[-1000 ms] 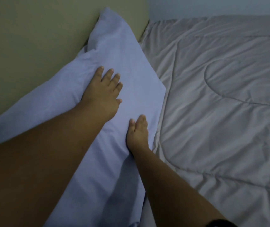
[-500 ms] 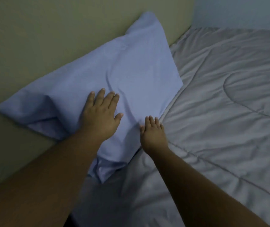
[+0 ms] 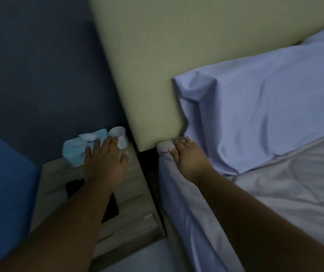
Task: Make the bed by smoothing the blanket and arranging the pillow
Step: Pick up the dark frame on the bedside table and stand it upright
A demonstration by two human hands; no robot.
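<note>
The pale blue pillow (image 3: 265, 107) leans against the beige headboard (image 3: 157, 65) at the head of the bed. A grey quilted blanket (image 3: 294, 185) lies to its lower right. My right hand (image 3: 188, 156) rests flat, fingers apart, on the blue sheet (image 3: 186, 213) at the mattress corner, just left of the pillow's lower edge. My left hand (image 3: 106, 163) hovers open over the bedside table (image 3: 133, 203), off the bed. Neither hand holds anything.
On the wooden bedside table stand a light blue wipes pack (image 3: 78, 152) and a white cup (image 3: 119, 136), both under my left fingertips. A dark phone-like object (image 3: 110, 207) lies beneath my left forearm. A dark gap (image 3: 149, 173) separates table and bed. A blue surface (image 3: 4, 183) fills the far left.
The view has swung left to the bed's corner. Both hands came off the pillow: the left now hangs over the bedside table, the right lies on the sheet at the mattress corner.
</note>
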